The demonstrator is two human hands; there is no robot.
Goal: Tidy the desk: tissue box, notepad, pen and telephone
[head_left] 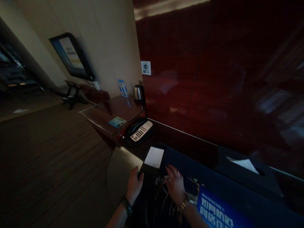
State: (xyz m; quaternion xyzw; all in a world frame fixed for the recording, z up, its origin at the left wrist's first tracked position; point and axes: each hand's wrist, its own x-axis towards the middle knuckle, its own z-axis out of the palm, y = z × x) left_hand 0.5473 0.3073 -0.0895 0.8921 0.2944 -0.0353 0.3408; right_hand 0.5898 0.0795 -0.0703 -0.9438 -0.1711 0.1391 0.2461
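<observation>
My left hand (134, 184) is at the near left corner of a black holder bearing a white notepad (154, 157). Its thumb and fingers are closed around that dark corner. My right hand (175, 184), with a gold band at the wrist, has its fingers bent together just right of the holder. Something small and pale shows at its fingertips, too dim to name. Thin tan strands (165, 198) hang or lie below and beside this hand. A blue printed sheet with white characters (216, 210) lies to the right of my right wrist.
A desk telephone (142, 130) sits beyond the notepad. On the side table stand water bottles (123, 88), a kettle (138, 93) and a flat card (117, 122). A dark tissue box (249, 174) is at right. A red glossy panel (190, 79) rises behind the desk.
</observation>
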